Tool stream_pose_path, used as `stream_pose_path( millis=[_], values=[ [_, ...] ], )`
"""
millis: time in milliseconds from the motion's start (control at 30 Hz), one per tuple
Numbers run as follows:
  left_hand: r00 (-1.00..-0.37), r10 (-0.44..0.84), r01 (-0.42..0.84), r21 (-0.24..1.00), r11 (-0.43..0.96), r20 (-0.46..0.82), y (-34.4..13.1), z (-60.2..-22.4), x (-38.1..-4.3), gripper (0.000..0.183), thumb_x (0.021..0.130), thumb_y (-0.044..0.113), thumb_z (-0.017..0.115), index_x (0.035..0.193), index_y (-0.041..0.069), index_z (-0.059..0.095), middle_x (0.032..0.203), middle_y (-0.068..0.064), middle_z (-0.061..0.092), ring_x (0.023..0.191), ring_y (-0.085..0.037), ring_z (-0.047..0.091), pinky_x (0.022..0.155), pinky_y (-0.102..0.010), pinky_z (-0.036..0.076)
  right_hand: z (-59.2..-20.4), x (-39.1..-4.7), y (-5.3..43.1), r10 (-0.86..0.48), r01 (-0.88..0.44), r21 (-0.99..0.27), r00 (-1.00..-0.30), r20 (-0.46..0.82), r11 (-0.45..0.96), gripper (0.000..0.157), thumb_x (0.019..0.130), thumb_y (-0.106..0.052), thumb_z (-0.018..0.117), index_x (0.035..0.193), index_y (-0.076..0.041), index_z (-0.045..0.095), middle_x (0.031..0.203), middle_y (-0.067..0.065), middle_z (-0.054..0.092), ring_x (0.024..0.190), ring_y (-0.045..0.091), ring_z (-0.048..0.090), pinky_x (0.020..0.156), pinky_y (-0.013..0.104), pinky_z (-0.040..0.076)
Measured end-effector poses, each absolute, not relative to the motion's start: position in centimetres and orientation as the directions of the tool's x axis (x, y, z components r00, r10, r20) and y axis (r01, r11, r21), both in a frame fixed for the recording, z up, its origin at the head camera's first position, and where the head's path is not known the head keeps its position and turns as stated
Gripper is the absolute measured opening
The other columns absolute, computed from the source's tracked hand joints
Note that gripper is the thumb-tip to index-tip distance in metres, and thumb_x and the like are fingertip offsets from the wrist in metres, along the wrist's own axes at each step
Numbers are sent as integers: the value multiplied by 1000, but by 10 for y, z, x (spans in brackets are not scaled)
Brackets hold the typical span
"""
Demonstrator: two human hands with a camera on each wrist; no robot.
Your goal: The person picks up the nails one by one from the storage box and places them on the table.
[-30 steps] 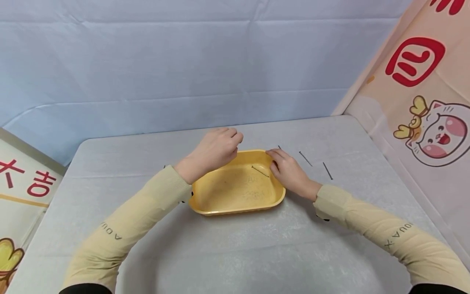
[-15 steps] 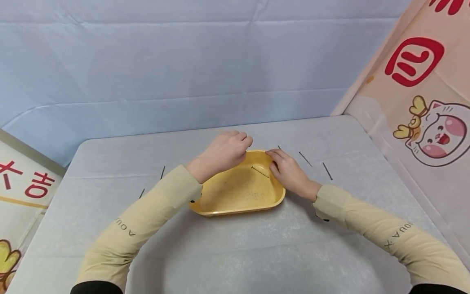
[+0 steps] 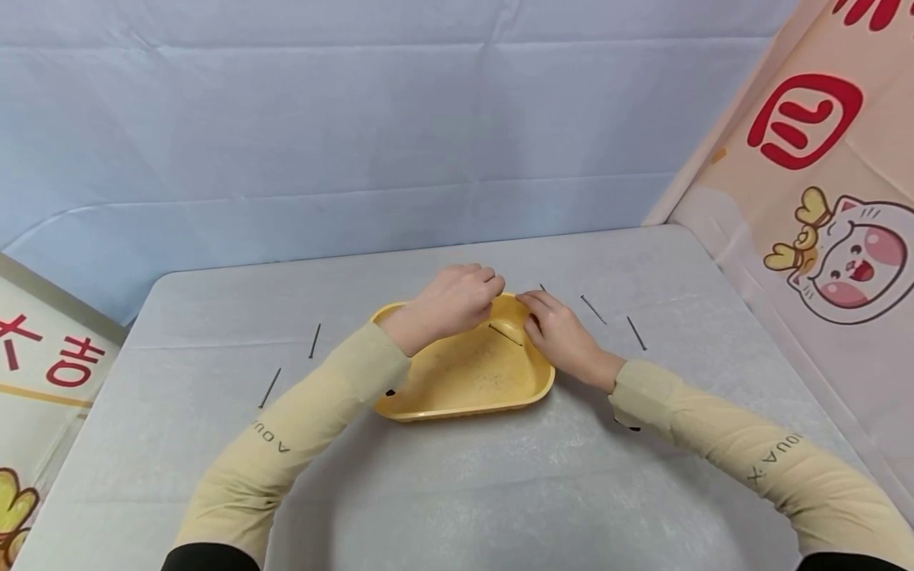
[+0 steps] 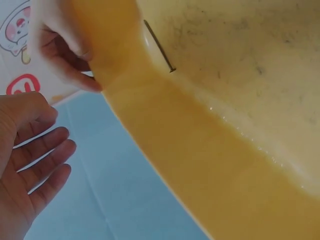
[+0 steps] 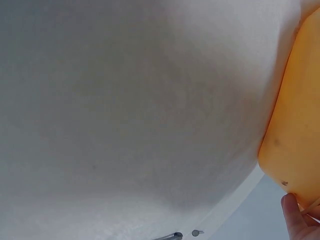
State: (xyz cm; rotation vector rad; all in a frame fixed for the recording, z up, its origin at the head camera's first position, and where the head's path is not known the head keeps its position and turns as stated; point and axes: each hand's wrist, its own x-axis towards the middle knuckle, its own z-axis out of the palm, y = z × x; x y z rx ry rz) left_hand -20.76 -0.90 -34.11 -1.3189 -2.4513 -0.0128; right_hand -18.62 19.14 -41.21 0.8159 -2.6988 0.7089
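Note:
A shallow yellow plastic tub (image 3: 457,412) stands in the middle of the table. One dark nail (image 3: 505,335) lies inside it at the right end; the left wrist view shows this nail (image 4: 160,47) by the tub's wall. My left hand (image 3: 460,301) hovers over the far rim. In its own wrist view that left hand (image 4: 30,160) has loosely bent, spread fingers, and I see nothing between them. With thumb and fingers my right hand (image 3: 564,335) grips the tub's far right corner. Only its fingertips (image 5: 295,215) show in the right wrist view.
Right of the tub lie two nails, one nearer (image 3: 593,309) and one farther out (image 3: 637,333); the tip of another (image 3: 543,287) shows behind my right hand. To the left are two more, an upper nail (image 3: 314,341) and a lower nail (image 3: 269,388). Cloth walls (image 3: 321,143) surround the table.
My left hand has moved right and slightly nearer along the tub's far rim, so the two left nails are now fully uncovered. My right hand, the tub and its nail have stayed put.

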Motion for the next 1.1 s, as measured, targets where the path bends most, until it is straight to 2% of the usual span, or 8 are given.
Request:
stream_pose_path(
  millis=[300, 600, 833, 1100],
  values=[
    [-557, 818, 814, -101, 572, 145, 0, -350, -212, 11, 84, 7, 55, 93, 8, 62, 84, -2, 60, 76, -17, 57, 64, -24, 47, -412, -186, 192, -461, -581, -372, -808, 366, 724, 30, 86, 1, 51, 115, 9, 55, 115, 20, 54, 100, 31, 56, 79, 40, 50],
    [-567, 821, 820, -50, 571, 72, 9, -358, -215, 16, 84, 8, 56, 98, 9, 64, 86, -2, 60, 77, -17, 56, 62, -24, 47, -414, -187, 192, -468, -601, -356, -791, 394, 715, 29, 86, 2, 52, 114, 9, 56, 113, 20, 54, 99, 30, 56, 78, 39, 50],
    [-556, 831, 829, -75, 554, -20, 16, -368, -218, 13, 86, 11, 58, 97, 11, 64, 85, -2, 59, 76, -16, 55, 61, -26, 46, -414, -187, 193, -469, -598, -363, -795, 386, 715, 29, 87, 0, 51, 115, 8, 55, 114, 19, 54, 99, 29, 56, 79, 39, 50],
    [-545, 837, 839, -21, 544, -58, 19, -382, -221, 4, 85, 9, 57, 84, 12, 60, 79, -1, 57, 72, -14, 51, 59, -23, 43, -412, -186, 192, -465, -583, -370, -808, 363, 724, 31, 88, -1, 50, 117, 9, 54, 116, 19, 53, 102, 30, 55, 82, 40, 50]
  ],
)
